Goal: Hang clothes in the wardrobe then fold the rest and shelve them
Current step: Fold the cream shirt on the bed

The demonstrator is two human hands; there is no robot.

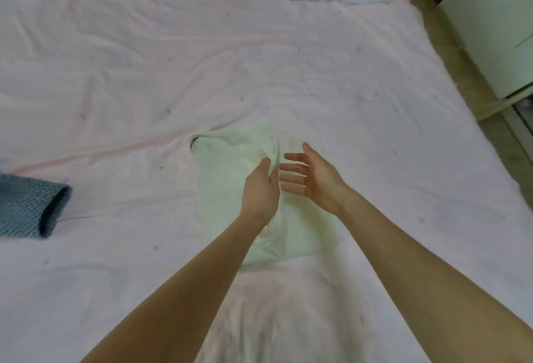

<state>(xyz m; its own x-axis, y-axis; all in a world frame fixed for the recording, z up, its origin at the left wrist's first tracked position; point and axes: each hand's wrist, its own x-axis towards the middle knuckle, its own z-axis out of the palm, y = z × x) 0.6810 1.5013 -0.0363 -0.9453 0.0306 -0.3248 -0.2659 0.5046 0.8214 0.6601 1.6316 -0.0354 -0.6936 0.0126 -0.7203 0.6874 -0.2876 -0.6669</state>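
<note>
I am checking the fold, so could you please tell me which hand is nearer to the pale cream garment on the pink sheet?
Left. The left hand pinches the pale cream garment at its right edge; the right hand hangs open just beside it, not touching.

Two bare forearms are seen coming in from the bottom edge, no sleeves visible anywhere up to the frame edge. Left hand and right hand are bare too: no gloves are worn. No rings, watch, bracelet or wristband can be made out on either wrist or on the fingers that show. No markings, tape or plasters are seen on the forearms. Right hand's palm and four fingers plus thumb are shown; the left is seen from the back, fingertips hidden. Nails are too blurred to be judged. Upper arms and clothing are cut off by the frame.
</note>
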